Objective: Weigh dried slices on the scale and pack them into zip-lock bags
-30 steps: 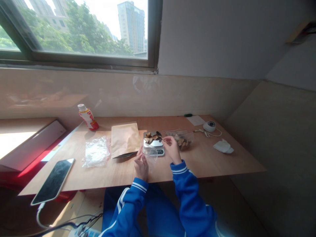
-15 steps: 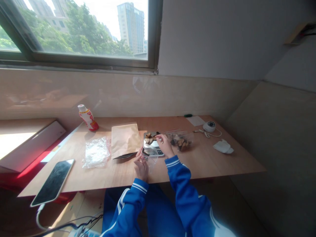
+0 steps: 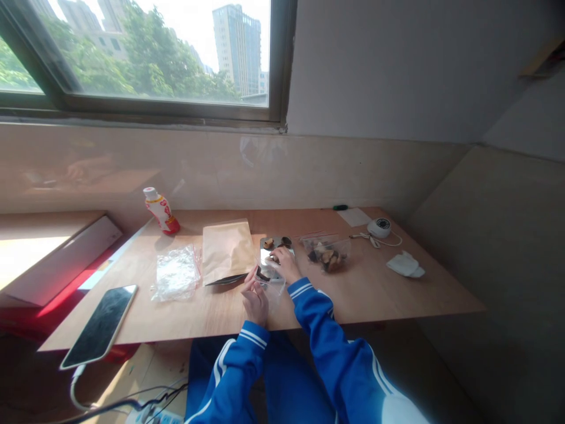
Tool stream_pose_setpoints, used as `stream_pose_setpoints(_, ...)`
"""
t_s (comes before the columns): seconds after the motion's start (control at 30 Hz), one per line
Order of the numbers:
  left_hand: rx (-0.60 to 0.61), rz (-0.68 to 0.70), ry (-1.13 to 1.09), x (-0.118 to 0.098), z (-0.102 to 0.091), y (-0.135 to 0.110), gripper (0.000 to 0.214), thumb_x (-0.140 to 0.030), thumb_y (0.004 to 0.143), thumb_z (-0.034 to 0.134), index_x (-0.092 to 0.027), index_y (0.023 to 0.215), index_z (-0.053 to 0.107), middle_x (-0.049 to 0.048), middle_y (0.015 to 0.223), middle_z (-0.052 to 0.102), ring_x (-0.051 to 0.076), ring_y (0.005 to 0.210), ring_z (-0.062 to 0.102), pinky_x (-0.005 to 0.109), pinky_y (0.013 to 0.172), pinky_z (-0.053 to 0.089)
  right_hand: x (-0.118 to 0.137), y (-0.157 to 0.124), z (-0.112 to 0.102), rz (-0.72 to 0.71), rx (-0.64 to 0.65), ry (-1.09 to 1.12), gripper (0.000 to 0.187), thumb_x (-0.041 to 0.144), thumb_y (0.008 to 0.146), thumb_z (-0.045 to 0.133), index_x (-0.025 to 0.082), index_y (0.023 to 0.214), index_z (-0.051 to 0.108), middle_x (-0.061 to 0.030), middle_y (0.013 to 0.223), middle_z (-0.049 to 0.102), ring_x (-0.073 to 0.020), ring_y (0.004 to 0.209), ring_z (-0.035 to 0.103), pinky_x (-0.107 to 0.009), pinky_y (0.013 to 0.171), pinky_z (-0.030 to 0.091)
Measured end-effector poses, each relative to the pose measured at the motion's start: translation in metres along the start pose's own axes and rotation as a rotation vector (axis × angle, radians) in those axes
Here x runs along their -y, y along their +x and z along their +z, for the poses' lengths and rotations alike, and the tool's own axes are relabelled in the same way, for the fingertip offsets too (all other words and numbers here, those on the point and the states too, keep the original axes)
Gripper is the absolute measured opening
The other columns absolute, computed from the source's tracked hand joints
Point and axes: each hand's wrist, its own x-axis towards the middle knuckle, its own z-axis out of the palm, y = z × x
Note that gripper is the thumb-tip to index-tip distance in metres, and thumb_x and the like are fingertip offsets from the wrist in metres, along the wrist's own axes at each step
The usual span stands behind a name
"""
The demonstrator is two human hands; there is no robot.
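My left hand is closed on the edge of a small clear plastic bag, which stands partly open with a dark piece inside. My right hand reaches over a flat silver kitchen scale, just behind the bag. Its bent fingers close around dried brown pieces, partly hidden beneath them. Two other dried pieces lie at the back of the scale, a tan one and a dark one. The hand and bag cover much of the scale's front.
Right of the scale lies a clear bag of dried pieces. A kraft paper pouch, flat plastic bags, a bottle and a phone are leftward. A white camera and crumpled tissue sit rightward.
My right hand has moved down and left over the scale, nearer the small bag. Fewer dried pieces show on the scale. The left hand keeps its hold; the view has shifted slightly.
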Motion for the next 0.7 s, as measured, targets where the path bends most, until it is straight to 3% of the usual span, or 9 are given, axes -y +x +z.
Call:
stream_pose_setpoints(0.1,-0.005,0.01,-0.006,-0.001,0.0,0.001,0.008,-0.026,0.093,0.033,-0.025,0.101,0.032,0.0169,0.123,0.054,0.024,0.119,0.051,0.047,0.09,0.05,0.005,-0.002,-0.015,0.056,-0.111,0.209,0.019,0.03,0.079,0.061,0.018,0.093,0.064,-0.0077,0.099,0.062,-0.0197,0.093,0.056,-0.032,0.084,0.042)
stream_pose_setpoints(0.23,-0.022,0.049,-0.024,0.002,0.002,0.002,0.01,-0.023,0.092,0.035,-0.024,0.102,0.032,0.016,0.123,0.054,0.022,0.119,0.051,0.049,0.092,0.047,0.025,-0.006,-0.051,0.169,-0.25,0.459,0.029,0.042,0.079,0.058,0.018,0.096,0.064,-0.0051,0.095,0.065,-0.0179,0.087,0.058,-0.029,0.079,0.044)
stream_pose_setpoints(0.33,-0.052,0.096,-0.042,0.006,0.003,0.002,0.011,-0.021,0.092,0.036,-0.02,0.103,0.033,0.0169,0.122,0.055,0.022,0.117,0.053,0.049,0.09,0.047,0.046,-0.016,-0.076,0.194,-0.143,0.521,0.034,0.048,0.081,0.054,0.019,0.096,0.064,-0.0031,0.083,0.066,-0.0162,0.075,0.059,-0.026,0.067,0.044)
stream_pose_setpoints(0.47,-0.064,0.095,-0.041,0.009,0.004,0.0,0.013,-0.018,0.091,0.036,-0.019,0.104,0.034,0.0187,0.124,0.053,0.021,0.117,0.053,0.045,0.089,0.048,0.07,-0.032,-0.089,0.164,0.018,0.307,0.035,0.05,0.078,0.058,0.021,0.097,0.066,0.0002,0.065,0.062,-0.0147,0.06,0.055,-0.025,0.058,0.04)
stream_pose_setpoints(0.6,-0.088,0.108,-0.07,0.012,0.006,0.0,0.014,-0.021,0.092,0.036,-0.018,0.105,0.036,0.0173,0.122,0.054,0.02,0.114,0.055,0.045,0.088,0.048,0.076,-0.035,-0.089,0.096,0.143,0.31,0.035,0.047,0.084,0.051,0.021,0.105,0.063,-0.0015,0.073,0.066,-0.015,0.064,0.059,-0.025,0.061,0.041)
stream_pose_setpoints(0.7,-0.111,0.111,-0.11,0.014,0.007,0.0,0.017,-0.027,0.092,0.036,-0.019,0.106,0.039,0.0156,0.121,0.055,0.021,0.114,0.055,0.044,0.089,0.048,0.06,-0.024,-0.083,0.079,0.069,0.382,0.033,0.038,0.093,0.036,0.021,0.106,0.061,-0.0025,0.084,0.068,-0.0149,0.074,0.061,-0.025,0.068,0.044)
